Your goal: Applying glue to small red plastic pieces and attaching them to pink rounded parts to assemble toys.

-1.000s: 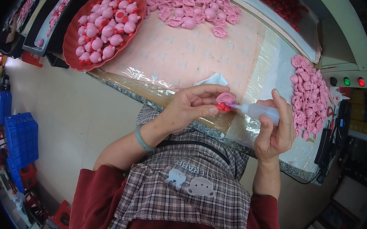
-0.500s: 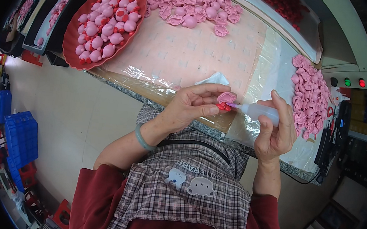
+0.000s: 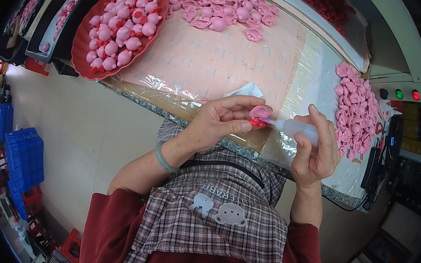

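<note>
My left hand [image 3: 216, 119] pinches a small hollow pink shell piece [image 3: 260, 111] with a red part [image 3: 257, 122] at its lower edge. Fingers of my right hand [image 3: 318, 146] are wrapped round a translucent white squeeze bottle [image 3: 298, 129], tilted on its side. Its thin purple nozzle tip [image 3: 265, 120] points left and meets the piece around the red part. Whether any liquid comes out is too small to tell. Both hands are over the near edge of the table.
A red scalloped bowl [image 3: 80, 47] of pink and red pieces stands at the left. Loose pink shells [image 3: 216, 4] heap at the back, more pink pieces [image 3: 355, 111] at the right. A white cloth [image 3: 246, 90] lies beyond my left hand. Blue crates [image 3: 24, 158] sit on the floor.
The bottle in my right hand has shifted very slightly left. Otherwise both hands keep the same hold and place.
</note>
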A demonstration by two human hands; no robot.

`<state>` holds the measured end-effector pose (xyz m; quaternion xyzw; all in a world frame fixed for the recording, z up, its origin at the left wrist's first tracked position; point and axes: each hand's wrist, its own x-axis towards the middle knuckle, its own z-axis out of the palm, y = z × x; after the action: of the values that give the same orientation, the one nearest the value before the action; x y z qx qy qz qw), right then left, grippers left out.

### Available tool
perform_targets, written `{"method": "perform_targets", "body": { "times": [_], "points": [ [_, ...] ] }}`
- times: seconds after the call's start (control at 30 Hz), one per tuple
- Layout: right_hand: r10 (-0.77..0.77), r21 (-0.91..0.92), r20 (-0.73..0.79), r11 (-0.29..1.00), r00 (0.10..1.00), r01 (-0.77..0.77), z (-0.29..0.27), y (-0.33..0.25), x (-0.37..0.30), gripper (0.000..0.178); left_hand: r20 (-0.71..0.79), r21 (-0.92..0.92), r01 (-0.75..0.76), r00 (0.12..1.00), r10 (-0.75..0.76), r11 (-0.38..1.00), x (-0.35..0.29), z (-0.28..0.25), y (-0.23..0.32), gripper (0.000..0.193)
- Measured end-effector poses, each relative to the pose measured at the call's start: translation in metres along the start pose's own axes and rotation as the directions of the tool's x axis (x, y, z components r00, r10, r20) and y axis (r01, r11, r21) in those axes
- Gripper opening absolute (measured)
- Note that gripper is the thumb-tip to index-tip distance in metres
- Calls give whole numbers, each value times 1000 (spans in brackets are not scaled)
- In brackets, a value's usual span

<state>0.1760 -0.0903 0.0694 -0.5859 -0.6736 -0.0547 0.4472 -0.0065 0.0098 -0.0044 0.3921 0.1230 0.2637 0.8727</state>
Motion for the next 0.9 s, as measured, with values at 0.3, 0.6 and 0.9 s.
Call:
{"method": "perform_targets", "body": {
  "times": [0.3,0.6,0.9],
  "points": [
    [-21,-4,-5,1000,1000,21,1,-2,1,44,10,3,12,1000,-12,1000,0,0,1,50],
    [2,8,-16,1000,1000,-1,1,-2,2,43,9,0,11,1000,-11,1000,0,-1,0,49],
    [3,34,-25,999,1000,-2,2,-2,2,43,9,-7,21,1000,-20,1000,0,0,1,50]
  ]
}}
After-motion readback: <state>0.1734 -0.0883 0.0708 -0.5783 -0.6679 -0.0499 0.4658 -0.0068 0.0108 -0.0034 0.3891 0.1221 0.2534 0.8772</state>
